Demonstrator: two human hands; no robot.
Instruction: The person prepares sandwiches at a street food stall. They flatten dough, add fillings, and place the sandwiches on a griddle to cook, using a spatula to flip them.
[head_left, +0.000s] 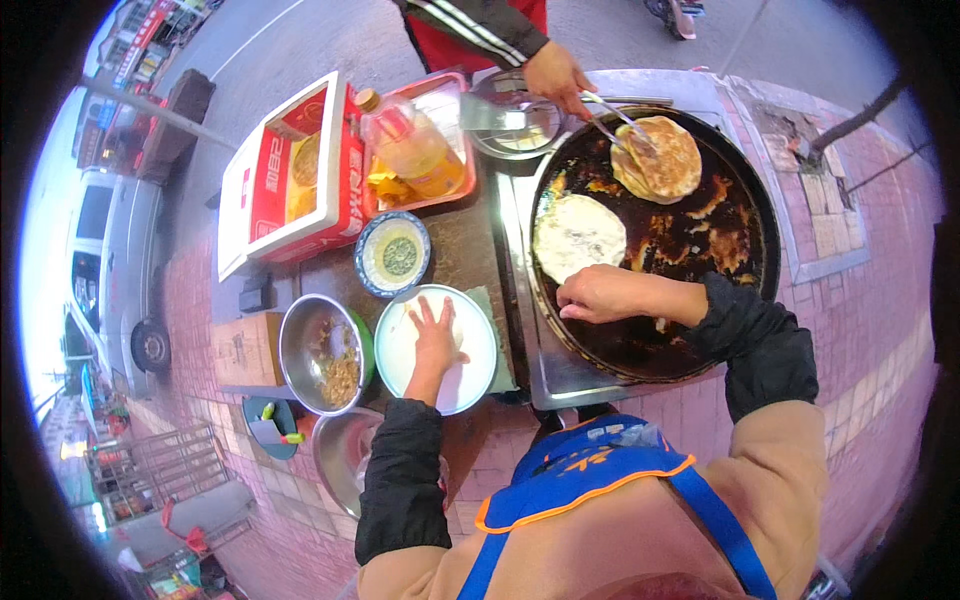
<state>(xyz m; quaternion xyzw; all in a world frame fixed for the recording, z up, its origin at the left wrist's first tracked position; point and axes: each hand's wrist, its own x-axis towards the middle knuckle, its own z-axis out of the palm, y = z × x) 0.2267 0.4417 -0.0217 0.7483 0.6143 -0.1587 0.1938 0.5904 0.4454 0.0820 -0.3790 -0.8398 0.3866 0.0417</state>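
Blue apron hung closest, below the big black griddle. On the griddle, the right hand lay curled and empty just under the pale flat dough, not quite touching it. Left of the griddle, the left hand pressed flat with fingers wide on a white plate.

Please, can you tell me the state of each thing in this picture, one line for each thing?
Left hand: open, flat on white plate.
Right hand: fingers bent, on the griddle edge beside pale flatbread.
Pale flatbread: lying flat, uncooked on top.
Browned flatbread: held by another person's tongs.
Oil bottle: lying in red tray, capped.
Steel bowl: holds brown filling.
Red box: open.
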